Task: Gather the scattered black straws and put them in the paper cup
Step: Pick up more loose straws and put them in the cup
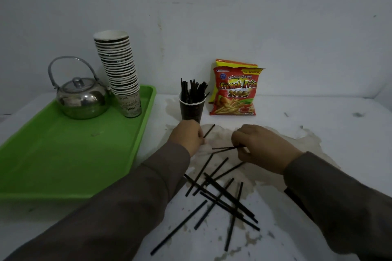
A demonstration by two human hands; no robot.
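A dark paper cup (191, 110) stands at the middle of the white table with several black straws (193, 90) upright in it. Just in front of the cup, my left hand (187, 135) pinches one black straw (209, 130) that angles up to the right. My right hand (261, 144) pinches the ends of two black straws (223, 148) that point left, low over the table. Several more loose black straws (220, 195) lie crossed on the table, nearer to me, between my sleeves.
A green tray (63, 154) on the left carries a steel kettle (81, 97) and a tall stack of paper cups (121, 74). A red French fries snack bag (234, 89) leans on the wall right of the cup. The tabletop (307, 140) is stained.
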